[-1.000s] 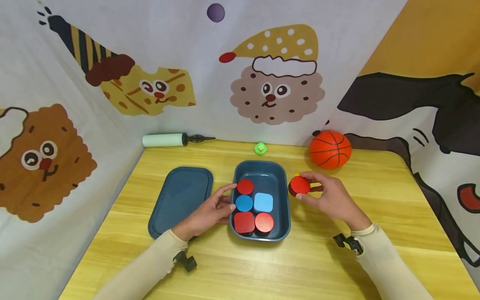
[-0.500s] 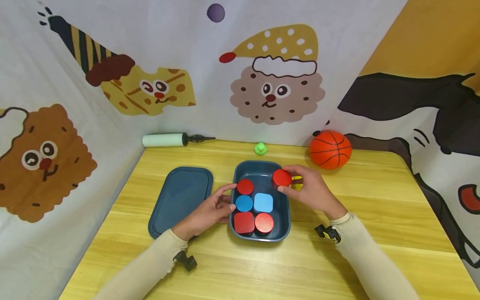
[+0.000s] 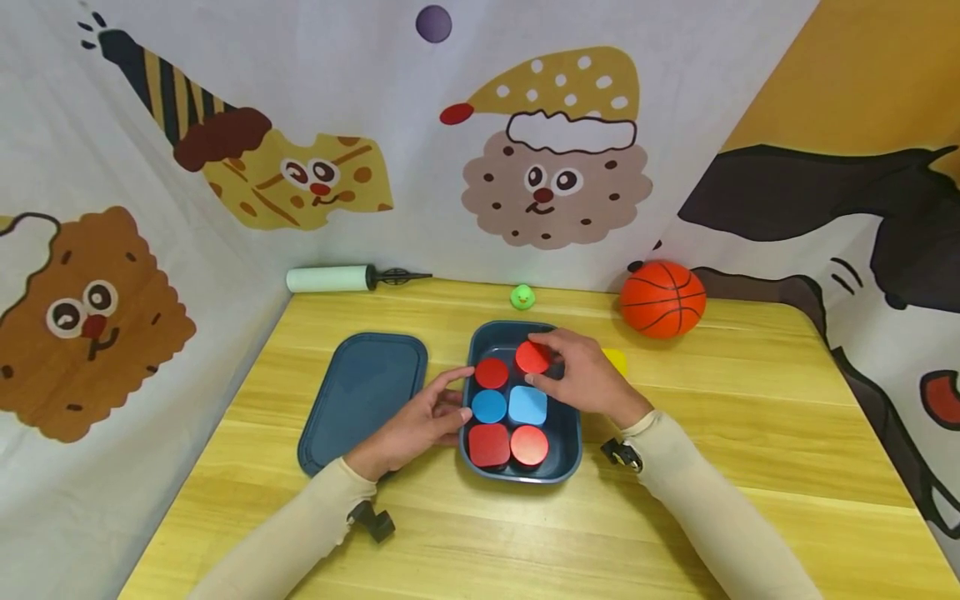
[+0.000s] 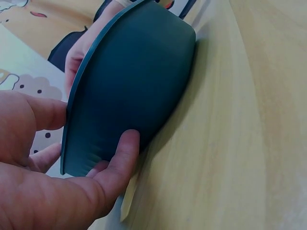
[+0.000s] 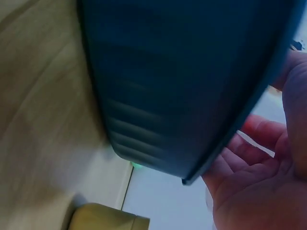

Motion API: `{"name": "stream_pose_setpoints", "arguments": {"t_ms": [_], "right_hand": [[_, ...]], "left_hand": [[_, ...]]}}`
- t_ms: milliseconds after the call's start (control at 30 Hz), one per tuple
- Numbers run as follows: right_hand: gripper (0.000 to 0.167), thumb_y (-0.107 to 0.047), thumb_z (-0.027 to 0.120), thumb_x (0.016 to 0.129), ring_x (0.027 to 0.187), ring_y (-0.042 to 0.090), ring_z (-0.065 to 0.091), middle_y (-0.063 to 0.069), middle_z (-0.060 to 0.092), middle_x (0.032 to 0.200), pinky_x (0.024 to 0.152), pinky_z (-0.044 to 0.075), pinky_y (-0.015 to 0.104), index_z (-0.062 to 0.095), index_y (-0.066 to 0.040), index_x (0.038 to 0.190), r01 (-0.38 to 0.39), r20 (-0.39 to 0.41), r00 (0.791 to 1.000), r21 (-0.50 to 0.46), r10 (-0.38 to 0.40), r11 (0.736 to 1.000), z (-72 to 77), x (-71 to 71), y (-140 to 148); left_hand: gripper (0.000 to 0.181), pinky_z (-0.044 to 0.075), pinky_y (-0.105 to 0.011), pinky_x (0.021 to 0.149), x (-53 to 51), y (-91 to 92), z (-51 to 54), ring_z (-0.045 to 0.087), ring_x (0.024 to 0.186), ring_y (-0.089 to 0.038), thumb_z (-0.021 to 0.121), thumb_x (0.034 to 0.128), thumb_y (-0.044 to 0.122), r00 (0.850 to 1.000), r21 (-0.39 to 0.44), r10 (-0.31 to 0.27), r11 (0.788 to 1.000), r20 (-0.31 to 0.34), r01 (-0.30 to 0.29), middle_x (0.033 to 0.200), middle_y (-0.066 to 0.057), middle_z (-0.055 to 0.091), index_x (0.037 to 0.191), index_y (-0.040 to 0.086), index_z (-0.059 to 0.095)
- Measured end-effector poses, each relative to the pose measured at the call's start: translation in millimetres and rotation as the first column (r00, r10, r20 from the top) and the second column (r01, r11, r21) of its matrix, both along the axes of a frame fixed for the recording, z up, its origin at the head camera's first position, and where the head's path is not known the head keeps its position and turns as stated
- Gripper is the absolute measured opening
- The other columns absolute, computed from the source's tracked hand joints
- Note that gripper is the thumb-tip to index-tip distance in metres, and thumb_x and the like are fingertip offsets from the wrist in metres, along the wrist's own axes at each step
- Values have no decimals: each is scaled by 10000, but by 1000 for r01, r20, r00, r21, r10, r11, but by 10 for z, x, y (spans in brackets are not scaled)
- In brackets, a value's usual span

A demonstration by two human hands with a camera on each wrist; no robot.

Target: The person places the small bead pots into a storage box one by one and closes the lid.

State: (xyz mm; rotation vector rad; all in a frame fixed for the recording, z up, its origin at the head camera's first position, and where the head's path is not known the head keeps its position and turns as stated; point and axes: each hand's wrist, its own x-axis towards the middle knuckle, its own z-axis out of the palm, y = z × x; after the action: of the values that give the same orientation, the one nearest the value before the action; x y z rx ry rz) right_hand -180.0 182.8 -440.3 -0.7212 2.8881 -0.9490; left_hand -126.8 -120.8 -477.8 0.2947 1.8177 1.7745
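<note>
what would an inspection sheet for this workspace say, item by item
Surface: wood-grain table
Job's things: tray with two red rounds, a red square, a blue round and a light blue square; yellow piece right of the tray, partly hidden in the head view; lid lying left of it
Clutter: pump, duck and ball along the back
Grippers: left hand holds the tray's left edge; right hand pinches a third red round at the tray's far right
Cables: nothing seen
Surroundings: cartoon-print cloth behind and at both sides
</note>
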Motion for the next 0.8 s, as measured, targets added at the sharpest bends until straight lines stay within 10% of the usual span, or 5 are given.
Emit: {"name": "stream_pose_setpoints", "arguments": {"t_ms": [800], "right_hand": [[636,-403,742,978,1107,259,659,153,701,1346,942,623,426,616,-3,1457,-150,2,988,295,157,944,-16,-31,-145]], "left_hand": [[671,625,-441,954,-38,-3,-43,636,1198,-234,627,1083,210,1000,-2,-4,1000,2,4,1483,-233,474,1658,311,296]]}}
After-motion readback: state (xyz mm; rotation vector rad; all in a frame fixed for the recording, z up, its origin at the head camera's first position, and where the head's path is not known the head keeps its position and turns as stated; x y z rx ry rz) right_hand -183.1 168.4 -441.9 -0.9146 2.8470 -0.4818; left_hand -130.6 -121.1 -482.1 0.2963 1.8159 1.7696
